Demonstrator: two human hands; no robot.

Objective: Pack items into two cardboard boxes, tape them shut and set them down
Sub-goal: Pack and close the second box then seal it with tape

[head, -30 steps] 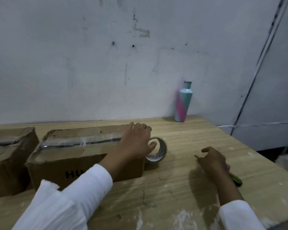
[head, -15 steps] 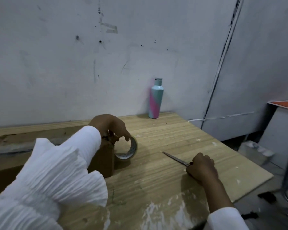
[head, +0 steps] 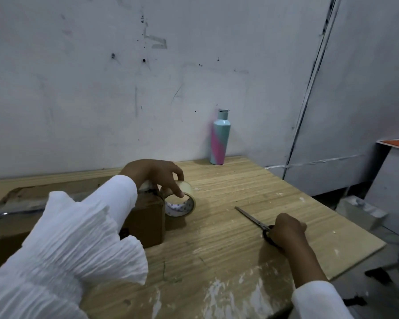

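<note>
A closed cardboard box (head: 145,221) with clear tape along its top seam lies on the wooden table (head: 240,185), mostly hidden behind my white sleeve. My left hand (head: 154,174) grips a roll of clear tape (head: 182,203) that stands on edge against the box's right end. My right hand (head: 286,229) is closed on the dark handles of a pair of scissors (head: 251,218), whose blades lie flat on the table and point toward the roll.
A teal and pink bottle (head: 218,139) stands against the wall at the back of the table. The table's right edge (head: 345,212) runs diagonally, with debris and a grey block (head: 359,210) on the floor beyond. White paint smears mark the near tabletop.
My view has swung right, so the second box at far left is out of sight. My left hand shifted from the box top onto the tape roll. My right hand took hold of the scissors.
</note>
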